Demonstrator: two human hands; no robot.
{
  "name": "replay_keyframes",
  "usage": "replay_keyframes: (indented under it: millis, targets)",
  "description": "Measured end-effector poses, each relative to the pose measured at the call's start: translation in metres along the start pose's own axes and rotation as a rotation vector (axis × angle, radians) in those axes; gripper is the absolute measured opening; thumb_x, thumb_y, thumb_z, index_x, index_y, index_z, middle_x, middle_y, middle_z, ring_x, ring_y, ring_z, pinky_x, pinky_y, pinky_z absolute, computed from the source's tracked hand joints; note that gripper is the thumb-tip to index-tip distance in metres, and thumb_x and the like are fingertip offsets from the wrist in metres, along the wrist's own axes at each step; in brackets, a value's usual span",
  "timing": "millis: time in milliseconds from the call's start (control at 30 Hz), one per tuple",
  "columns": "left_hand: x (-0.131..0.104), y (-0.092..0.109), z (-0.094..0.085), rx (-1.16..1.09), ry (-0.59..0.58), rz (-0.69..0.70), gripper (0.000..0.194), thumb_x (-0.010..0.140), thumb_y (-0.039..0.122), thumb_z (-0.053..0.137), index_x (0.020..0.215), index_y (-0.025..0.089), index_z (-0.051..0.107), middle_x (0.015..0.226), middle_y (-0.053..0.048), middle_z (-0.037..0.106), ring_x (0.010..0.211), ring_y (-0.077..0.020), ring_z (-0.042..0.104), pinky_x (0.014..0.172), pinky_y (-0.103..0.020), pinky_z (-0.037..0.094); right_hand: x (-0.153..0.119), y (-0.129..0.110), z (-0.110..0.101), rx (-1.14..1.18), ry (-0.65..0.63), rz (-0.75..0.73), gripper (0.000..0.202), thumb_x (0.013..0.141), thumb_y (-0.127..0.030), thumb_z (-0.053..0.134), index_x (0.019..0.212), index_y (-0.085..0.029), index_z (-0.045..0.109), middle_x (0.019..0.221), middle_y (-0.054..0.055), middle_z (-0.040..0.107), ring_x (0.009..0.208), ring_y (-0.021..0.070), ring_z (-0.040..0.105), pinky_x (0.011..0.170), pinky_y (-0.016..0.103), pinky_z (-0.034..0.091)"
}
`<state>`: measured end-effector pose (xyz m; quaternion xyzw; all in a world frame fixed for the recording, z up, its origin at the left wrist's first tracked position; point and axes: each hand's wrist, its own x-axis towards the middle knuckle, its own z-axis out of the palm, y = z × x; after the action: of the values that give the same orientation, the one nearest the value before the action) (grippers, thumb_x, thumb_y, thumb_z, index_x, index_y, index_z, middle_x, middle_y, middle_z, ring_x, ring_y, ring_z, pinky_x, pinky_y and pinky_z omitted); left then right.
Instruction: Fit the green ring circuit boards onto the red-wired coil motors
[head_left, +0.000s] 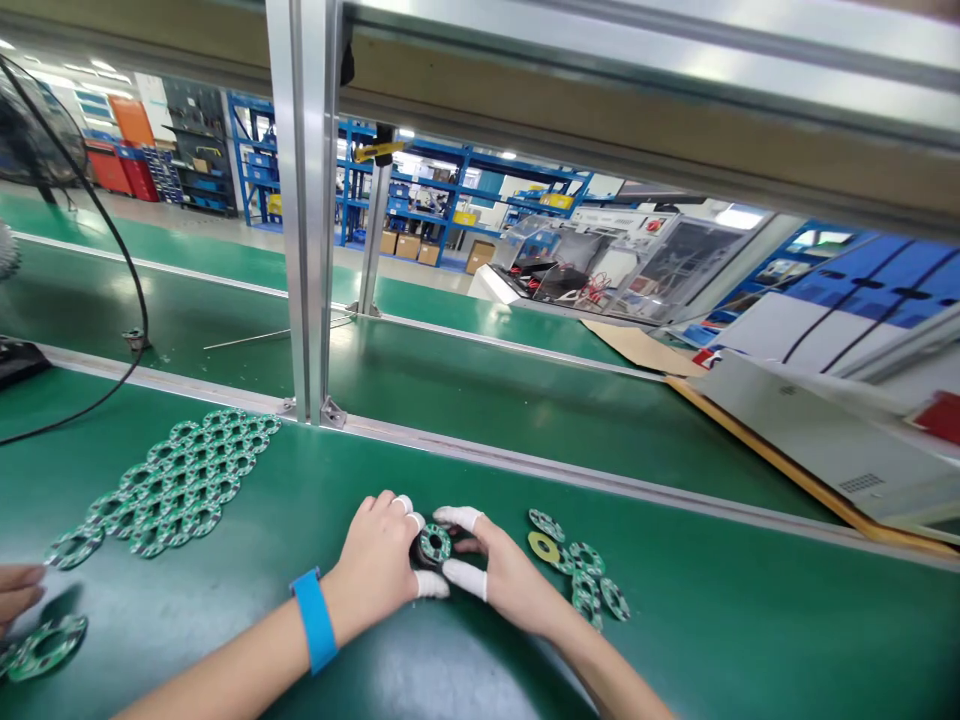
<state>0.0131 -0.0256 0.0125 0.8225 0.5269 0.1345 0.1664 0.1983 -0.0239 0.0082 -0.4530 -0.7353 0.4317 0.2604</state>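
Observation:
A small round part topped with a green ring board (435, 543) is between my two hands on the green table (360, 650). My left hand (386, 555), with white finger covers and a blue wristband (315, 620), wraps round its left side. From the right, my right hand (495, 570) reaches the part with thumb and forefinger, both in white covers; its fingers are apart, and whether they touch the part is unclear. Several loose green ring boards (586, 558) and a yellow ring (544, 547) lie to the right.
Many green ring boards (187, 480) form a flat patch at the left. Another person's hand (19, 590) is at the left edge near a ring board (49, 648). A metal post (304, 220) stands behind, beside a rail (487, 460).

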Motion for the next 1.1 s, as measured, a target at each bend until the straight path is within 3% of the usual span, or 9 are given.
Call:
replay_keyframes:
  millis: [67,133,200,267,367,600,833,1100]
  targets:
    - [-0.002,0.001,-0.012,-0.045,-0.035,-0.006,0.051,0.060,0.046,0.075,0.098,0.014,0.061,0.097,-0.009,0.059,0.092,-0.0270,0.051,0.080,-0.038,0.043,0.000,0.001,-0.001,-0.041,-0.004,-0.013,0.041,0.072,-0.019,0.059,0.113,-0.020,0.056,0.112,0.008,0.060,0.100,0.0216,0.057,0.086,0.036,0.049]
    - [-0.003,0.001,-0.018,-0.059,0.005,0.031,0.039,0.068,0.024,0.068,0.105,0.014,0.058,0.102,-0.009,0.058,0.096,-0.0243,0.051,0.084,-0.035,0.043,0.000,0.001,0.001,-0.080,0.011,-0.017,0.037,0.073,-0.020,0.058,0.110,-0.019,0.058,0.107,0.007,0.062,0.095,0.0214,0.058,0.083,0.037,0.049]
    - [-0.004,0.002,-0.018,-0.025,0.036,0.108,0.033,0.072,0.004,0.053,0.103,0.015,0.057,0.102,-0.007,0.057,0.095,-0.0205,0.051,0.084,-0.030,0.043,0.001,0.000,0.004,-0.099,0.027,-0.016,0.033,0.074,-0.020,0.057,0.107,-0.018,0.059,0.104,0.008,0.063,0.092,0.0212,0.058,0.081,0.037,0.049]
    - [-0.005,0.003,-0.012,0.030,0.000,0.202,0.034,0.071,-0.003,0.044,0.093,0.017,0.059,0.096,-0.006,0.057,0.089,-0.0186,0.053,0.079,-0.028,0.045,0.001,-0.002,0.005,-0.102,0.037,-0.022,0.032,0.074,-0.021,0.056,0.106,-0.018,0.059,0.104,0.008,0.063,0.091,0.0208,0.058,0.081,0.036,0.048]
    - [-0.005,0.003,-0.004,0.125,-0.042,0.295,0.027,0.072,-0.003,0.043,0.083,0.016,0.059,0.089,-0.006,0.058,0.082,-0.0183,0.053,0.073,-0.027,0.047,0.001,-0.003,0.005,-0.094,0.047,-0.028,0.031,0.075,-0.021,0.054,0.106,-0.019,0.059,0.104,0.007,0.063,0.091,0.0200,0.058,0.081,0.036,0.048]
    - [-0.007,0.003,0.005,0.224,0.039,0.440,0.018,0.084,0.005,0.043,0.084,0.015,0.058,0.082,-0.005,0.057,0.079,-0.0192,0.052,0.072,-0.030,0.046,-0.001,-0.004,0.007,-0.038,0.053,-0.034,0.031,0.076,-0.021,0.057,0.107,-0.020,0.059,0.108,0.008,0.063,0.096,0.0215,0.058,0.083,0.037,0.048]
    - [-0.012,0.005,0.014,0.258,0.031,0.430,0.020,0.085,0.004,0.042,0.084,0.013,0.059,0.084,-0.006,0.057,0.080,-0.0197,0.051,0.072,-0.032,0.047,-0.009,0.004,0.023,-0.046,0.200,0.007,0.034,0.079,-0.019,0.053,0.112,-0.022,0.056,0.115,0.008,0.060,0.107,0.0222,0.054,0.095,0.042,0.042]
    - [-0.020,0.017,0.032,0.435,0.082,0.441,0.025,0.080,0.003,0.046,0.099,0.007,0.062,0.097,-0.016,0.060,0.104,-0.0296,0.049,0.086,-0.039,0.042,-0.003,0.003,0.023,-0.003,0.173,0.030,0.033,0.076,-0.019,0.053,0.108,-0.021,0.059,0.111,0.009,0.062,0.105,0.0232,0.055,0.094,0.043,0.042]
